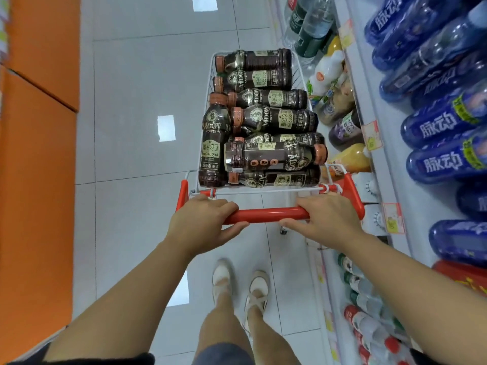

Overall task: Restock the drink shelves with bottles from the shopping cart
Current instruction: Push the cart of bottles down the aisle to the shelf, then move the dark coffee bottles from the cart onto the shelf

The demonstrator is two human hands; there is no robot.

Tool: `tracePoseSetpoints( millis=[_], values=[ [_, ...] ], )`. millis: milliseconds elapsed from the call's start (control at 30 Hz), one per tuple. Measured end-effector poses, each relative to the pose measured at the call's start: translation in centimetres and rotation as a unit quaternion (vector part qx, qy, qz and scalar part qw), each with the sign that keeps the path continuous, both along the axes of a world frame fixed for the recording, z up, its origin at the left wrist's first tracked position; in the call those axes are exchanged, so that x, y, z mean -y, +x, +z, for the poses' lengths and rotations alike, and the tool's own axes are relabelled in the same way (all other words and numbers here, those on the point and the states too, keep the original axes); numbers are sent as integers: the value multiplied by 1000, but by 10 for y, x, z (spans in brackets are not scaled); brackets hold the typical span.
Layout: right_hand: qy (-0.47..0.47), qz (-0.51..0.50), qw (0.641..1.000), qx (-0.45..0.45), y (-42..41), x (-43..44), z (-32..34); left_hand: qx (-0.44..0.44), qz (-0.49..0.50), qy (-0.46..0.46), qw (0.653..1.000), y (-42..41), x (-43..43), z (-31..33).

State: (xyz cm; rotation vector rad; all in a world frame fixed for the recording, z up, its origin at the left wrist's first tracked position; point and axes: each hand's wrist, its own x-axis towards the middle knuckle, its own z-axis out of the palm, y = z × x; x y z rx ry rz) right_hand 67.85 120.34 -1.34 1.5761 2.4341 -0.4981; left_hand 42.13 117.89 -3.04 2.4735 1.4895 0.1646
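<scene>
Coffee bottles (pixel 274 119) of dark plastic, with copper-coloured caps and cream labels reading "MDOY COFFEE", lie piled in the white wire shopping cart (pixel 263 191). The left hand (pixel 200 219) and right hand (pixel 326 219) each curl around an end of its glossy red handle bar (pixel 266 214). Drink shelves (pixel 395 159) stand just beside the cart on the right, carrying rounded blue bottles (pixel 442 122) with white Chinese lettering.

Tiled floor (pixel 126 101) lies open left of the shopping cart (pixel 263 190), up to the orange panels (pixel 39 154). The cart is open on top, coffee bottles (pixel 274 119) piled to its rim. Its right side runs just beside the drink shelves (pixel 384 167), whose stocked drinks (pixel 342 127) crowd that gap. The red handle (pixel 266 214), gripped by the left hand (pixel 200 222) and right hand (pixel 329 219), bars the near end
</scene>
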Motion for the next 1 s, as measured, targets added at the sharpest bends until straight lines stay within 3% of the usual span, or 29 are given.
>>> tracePoseSetpoints(
  millis=[267, 467, 700, 800, 867, 933, 1000],
  values=[
    [0, -7, 1000, 15, 19, -76, -3, 2, -14, -48, 999, 16, -78, 10],
    [-58, -13, 997, 47, 33, -125, 13, 18, -16, -140, 990, 34, -126, 16],
    [-91, -3, 994, 65, 44, -167, 23, -28, -16, -228, 973, 50, -173, 23],
    [-120, -50, 990, 47, 42, -171, 22, -2, -6, -299, 954, 43, -195, 31],
    [-183, -164, 968, -46, 40, -175, 25, 22, 14, -304, 952, 41, -211, 38],
    [-232, -315, 905, -170, 35, -187, 28, 48, 57, -283, 956, 40, -231, 44],
    [-233, -418, 846, -233, 25, -202, 31, 91, 129, -265, 951, 38, -254, 47]
  ],
)
